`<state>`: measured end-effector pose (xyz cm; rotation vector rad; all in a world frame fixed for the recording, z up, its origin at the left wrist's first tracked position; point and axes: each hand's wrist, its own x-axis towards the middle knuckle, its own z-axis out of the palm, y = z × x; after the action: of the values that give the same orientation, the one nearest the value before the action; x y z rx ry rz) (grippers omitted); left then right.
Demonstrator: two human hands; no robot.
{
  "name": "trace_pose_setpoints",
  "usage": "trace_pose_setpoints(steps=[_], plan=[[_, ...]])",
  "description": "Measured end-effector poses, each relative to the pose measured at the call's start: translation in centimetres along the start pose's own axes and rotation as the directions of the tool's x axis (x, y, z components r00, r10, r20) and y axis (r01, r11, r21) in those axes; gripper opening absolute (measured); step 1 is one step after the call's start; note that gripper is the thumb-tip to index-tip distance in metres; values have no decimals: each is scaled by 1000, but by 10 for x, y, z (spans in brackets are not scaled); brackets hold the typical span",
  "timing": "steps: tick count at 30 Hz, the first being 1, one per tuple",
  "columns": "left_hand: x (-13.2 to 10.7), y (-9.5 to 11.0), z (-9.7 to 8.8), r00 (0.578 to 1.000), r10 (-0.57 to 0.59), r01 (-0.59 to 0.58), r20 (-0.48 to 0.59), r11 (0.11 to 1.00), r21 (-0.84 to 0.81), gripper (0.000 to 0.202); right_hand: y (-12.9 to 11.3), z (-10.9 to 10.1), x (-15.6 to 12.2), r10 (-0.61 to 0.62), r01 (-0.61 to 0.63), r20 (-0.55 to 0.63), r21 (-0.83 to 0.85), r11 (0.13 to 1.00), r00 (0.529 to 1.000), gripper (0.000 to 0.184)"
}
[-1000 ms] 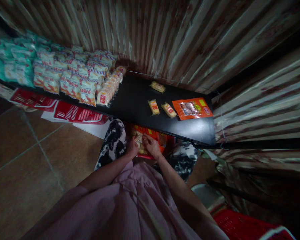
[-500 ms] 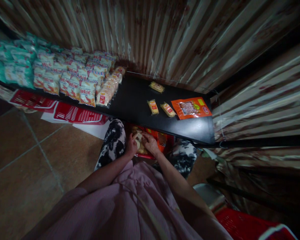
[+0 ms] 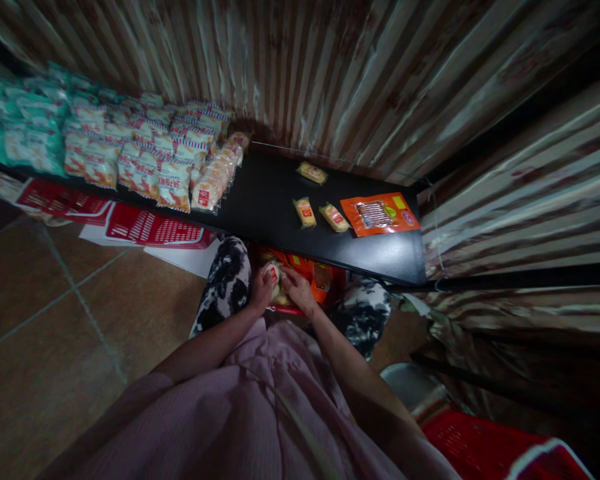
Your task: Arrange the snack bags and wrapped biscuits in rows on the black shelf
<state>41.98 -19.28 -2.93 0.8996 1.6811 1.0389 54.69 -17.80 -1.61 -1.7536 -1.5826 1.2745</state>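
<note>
Between my knees, my left hand (image 3: 262, 288) is closed around a small wrapped snack (image 3: 272, 271) with a red mark on pale packaging. My right hand (image 3: 300, 292) is at the snack's right side, its fingers bent and pinching at the wrapper's edge. Both hands are over a red basket (image 3: 291, 311), mostly hidden by the shelf edge and my forearms. Inside it lie orange packets (image 3: 322, 277) and several yellowish wrapped pieces (image 3: 281, 299), partly covered by my hands.
A black shelf (image 3: 270, 193) crosses in front, bearing yellow wrapped cakes (image 3: 305, 213), an orange packet of sticks (image 3: 380, 215), rows of white snack bags (image 3: 175, 180) and teal bags (image 3: 43, 143). Red baskets (image 3: 153, 227) stand below at left; another red basket (image 3: 485, 443) is at lower right.
The snack in my left hand has turned so that its red mark shows. My right hand's fingers have shifted slightly to the right and drawn closer together.
</note>
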Motion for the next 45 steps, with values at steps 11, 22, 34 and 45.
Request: trace_pose_setpoints(steps=[11, 22, 34, 45], plan=[[1, 13, -5, 991, -129, 121, -30, 973, -198, 35, -4, 9, -8, 65, -67, 20, 500, 864, 998, 37], [-6, 30, -7, 979, -199, 180, -56, 954, -239, 39, -17, 2, -24, 157, -150, 49, 663, 734, 986, 43], [-14, 50, -17, 983, -164, 181, 77, 918, -352, 37, -18, -25, -28, 190, -154, 22, 681, 716, 981, 47], [-16, 38, -15, 980, -115, 153, 163, 956, -249, 57, -29, -25, -22, 212, -156, 9, 706, 691, 977, 47]])
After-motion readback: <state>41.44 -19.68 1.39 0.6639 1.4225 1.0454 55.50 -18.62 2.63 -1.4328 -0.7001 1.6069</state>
